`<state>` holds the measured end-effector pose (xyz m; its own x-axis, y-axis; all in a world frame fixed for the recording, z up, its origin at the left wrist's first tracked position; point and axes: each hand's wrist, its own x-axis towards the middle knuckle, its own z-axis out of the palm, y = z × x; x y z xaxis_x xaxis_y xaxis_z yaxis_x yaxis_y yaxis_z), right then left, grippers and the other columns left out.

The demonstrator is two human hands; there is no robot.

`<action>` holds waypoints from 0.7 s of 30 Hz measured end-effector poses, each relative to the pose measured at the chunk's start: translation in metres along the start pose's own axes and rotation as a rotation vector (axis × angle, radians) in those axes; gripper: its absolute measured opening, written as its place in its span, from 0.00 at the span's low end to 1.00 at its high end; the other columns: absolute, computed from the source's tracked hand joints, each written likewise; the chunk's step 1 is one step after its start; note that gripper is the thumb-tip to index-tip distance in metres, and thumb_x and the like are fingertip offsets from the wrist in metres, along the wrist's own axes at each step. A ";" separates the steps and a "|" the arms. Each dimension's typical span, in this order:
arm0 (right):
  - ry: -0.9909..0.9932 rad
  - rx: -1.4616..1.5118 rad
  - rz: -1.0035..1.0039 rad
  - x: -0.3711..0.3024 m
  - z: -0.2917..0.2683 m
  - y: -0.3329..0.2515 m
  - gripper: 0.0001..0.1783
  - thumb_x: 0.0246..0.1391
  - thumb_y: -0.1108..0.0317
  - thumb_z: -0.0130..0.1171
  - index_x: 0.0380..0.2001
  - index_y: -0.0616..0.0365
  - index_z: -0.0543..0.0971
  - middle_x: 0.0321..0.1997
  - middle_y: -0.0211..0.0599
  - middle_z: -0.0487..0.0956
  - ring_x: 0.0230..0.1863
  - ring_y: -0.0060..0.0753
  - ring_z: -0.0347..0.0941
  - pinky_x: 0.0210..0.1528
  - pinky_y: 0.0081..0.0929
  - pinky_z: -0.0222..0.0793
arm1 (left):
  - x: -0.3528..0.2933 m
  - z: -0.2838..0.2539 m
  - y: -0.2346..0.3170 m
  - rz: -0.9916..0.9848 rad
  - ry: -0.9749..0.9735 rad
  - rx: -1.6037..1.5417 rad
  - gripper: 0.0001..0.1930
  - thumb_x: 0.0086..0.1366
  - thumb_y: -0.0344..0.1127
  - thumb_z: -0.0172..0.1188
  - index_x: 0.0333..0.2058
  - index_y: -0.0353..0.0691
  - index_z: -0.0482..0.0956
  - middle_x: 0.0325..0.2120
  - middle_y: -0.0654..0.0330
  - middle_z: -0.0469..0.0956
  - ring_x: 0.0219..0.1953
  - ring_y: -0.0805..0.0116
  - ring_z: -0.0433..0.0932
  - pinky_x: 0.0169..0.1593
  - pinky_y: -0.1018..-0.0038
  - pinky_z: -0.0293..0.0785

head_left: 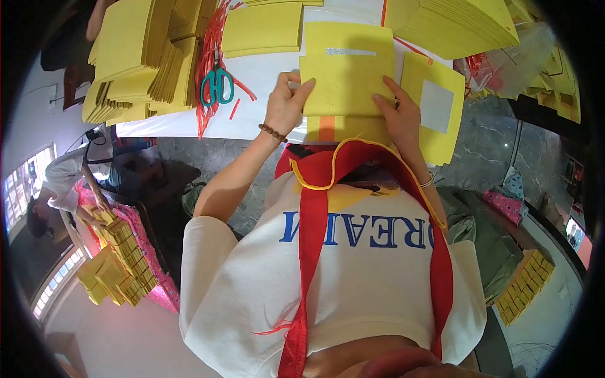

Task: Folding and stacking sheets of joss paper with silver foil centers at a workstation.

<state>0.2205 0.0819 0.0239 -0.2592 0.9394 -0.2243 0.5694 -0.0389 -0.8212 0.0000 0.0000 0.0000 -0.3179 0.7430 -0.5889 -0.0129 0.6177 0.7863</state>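
Between my two hands lies a stack of yellow paper sheets [345,85] at the table's near edge. My left hand [287,101] is closed on its left edge, thumb on top and the other fingers curled at the side. At the right edge my right hand [400,116] grips it, thumb and forefinger lying on the top sheet. Part of a silver patch [350,51] shows on the yellow paper behind. Nearer my body, an orange strip [326,128] crosses more yellow paper under the stack. How many sheets I hold cannot be made out.
Teal-handled scissors [217,87] lie on red plastic strips [208,63], left of the stack. Tall yellow paper piles [126,38] stand at the left, another [450,25] at the back right. Yellow paper with a silver square [435,107] overhangs the edge. A co-worker [66,173] handles yellow bundles.
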 end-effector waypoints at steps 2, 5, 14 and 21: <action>0.022 -0.053 -0.042 0.001 -0.001 0.001 0.24 0.45 0.60 0.62 0.48 0.55 0.75 0.42 0.45 0.78 0.40 0.39 0.76 0.41 0.30 0.69 | -0.007 0.001 0.007 0.206 0.251 0.066 0.19 0.57 0.44 0.60 0.43 0.39 0.69 0.32 0.60 0.76 0.36 0.67 0.71 0.42 0.62 0.61; 0.064 -0.040 -0.123 0.002 0.005 0.012 0.24 0.46 0.60 0.61 0.47 0.56 0.75 0.41 0.46 0.78 0.40 0.41 0.76 0.42 0.31 0.69 | -0.022 0.008 0.029 0.924 0.371 0.675 0.21 0.54 0.43 0.61 0.44 0.40 0.70 0.40 0.56 0.73 0.45 0.60 0.69 0.45 0.61 0.60; 0.014 0.029 -0.132 0.003 0.007 0.015 0.24 0.45 0.61 0.61 0.48 0.53 0.74 0.45 0.45 0.76 0.44 0.40 0.74 0.45 0.33 0.67 | 0.004 0.058 0.013 1.068 0.186 1.068 0.31 0.55 0.55 0.55 0.56 0.49 0.65 0.58 0.53 0.59 0.60 0.52 0.54 0.59 0.53 0.49; 0.100 -0.714 -0.760 -0.028 0.003 0.028 0.31 0.48 0.50 0.56 0.54 0.48 0.68 0.64 0.33 0.59 0.64 0.32 0.56 0.60 0.56 0.44 | 0.003 0.060 0.015 1.025 0.150 1.127 0.32 0.55 0.56 0.55 0.56 0.49 0.64 0.58 0.52 0.57 0.61 0.51 0.52 0.60 0.50 0.46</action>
<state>0.2417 0.0538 0.0053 -0.6946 0.6572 0.2926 0.6201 0.7532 -0.2195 0.0557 0.0266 -0.0011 0.1682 0.9692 0.1799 0.9472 -0.2094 0.2427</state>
